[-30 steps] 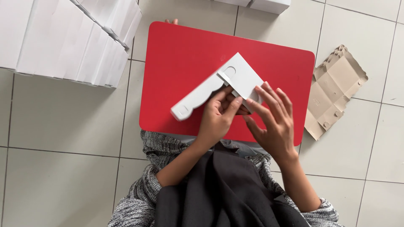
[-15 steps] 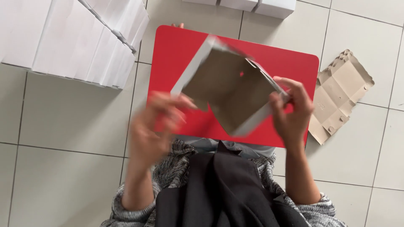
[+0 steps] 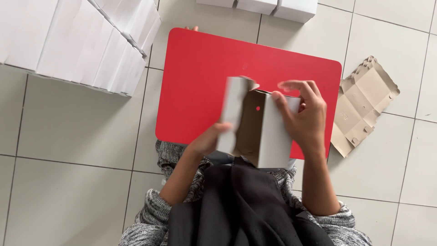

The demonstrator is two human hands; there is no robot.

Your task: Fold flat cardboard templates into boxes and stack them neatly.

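Seen from the head camera, we hold a half-formed cardboard box (image 3: 257, 125) in the air just above the red surface (image 3: 205, 77), close to our chest. Its white outer walls stand up around a brown interior with a small round hole, so we judge the walls to be raised. The upper flaps near the top edge look loose and unfolded, and the box is not set down, so we judge the closing folds to be left. Motion blur hides the finer creases.

Our left hand (image 3: 209, 139) is closed around the lower left wall of the box, thumb side blurred. Our right hand (image 3: 302, 114) grips the upper right wall, fingers curled over the rim and partly spread.

The red surface is a low, rounded rectangle standing on a floor (image 3: 73, 132) of pale square tiles with dark grout lines. On the floor to the right lies a flat brown blank (image 3: 364, 102), unfolded, touching nothing else that we can see and just beside the red surface. At upper left stands a large stack of white boxes (image 3: 77, 41), close-packed. More white boxes (image 3: 273, 7) line the top edge. Grey knit sleeves (image 3: 159, 214) and dark clothing fill the lower frame.
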